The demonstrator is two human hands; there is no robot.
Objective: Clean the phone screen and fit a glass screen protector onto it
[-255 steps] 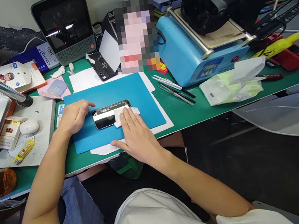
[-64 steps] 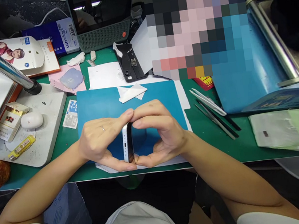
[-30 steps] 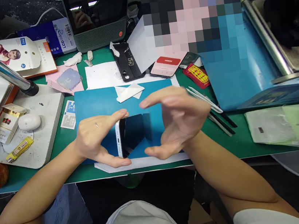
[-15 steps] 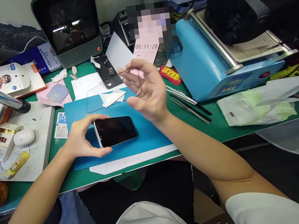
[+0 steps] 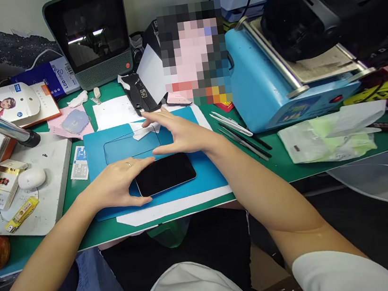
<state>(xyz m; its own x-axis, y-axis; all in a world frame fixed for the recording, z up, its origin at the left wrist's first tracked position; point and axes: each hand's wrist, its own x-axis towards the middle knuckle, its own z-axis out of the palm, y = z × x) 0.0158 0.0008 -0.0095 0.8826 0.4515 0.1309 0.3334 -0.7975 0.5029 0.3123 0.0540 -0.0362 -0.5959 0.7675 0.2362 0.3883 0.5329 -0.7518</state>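
Observation:
My left hand (image 5: 118, 181) straddles the left end of a smartphone (image 5: 165, 174), thumb by its near edge and fingers by its far edge. The phone lies screen up, dark, on a blue mat (image 5: 107, 209). My right hand (image 5: 178, 131) is curved at the right end of a clear, dark-edged glass screen protector (image 5: 123, 148), thumb and fingers about its edges. The protector is just beyond the phone, over the mat. A crumpled white wipe (image 5: 144, 130) shows near my right fingers, partly hidden.
Behind the mat lie a black phone back cover (image 5: 140, 93) and white paper (image 5: 111, 112). Tweezers and thin tools (image 5: 242, 134) lie to the right, before a blue machine (image 5: 260, 79). A smart display (image 5: 90, 35) stands at the back. A soft packet (image 5: 325, 140) lies far right.
My right hand has lowered the screen protector toward the mat and moved left. The phone, with my left hand at it, has shifted right and now lies flatter.

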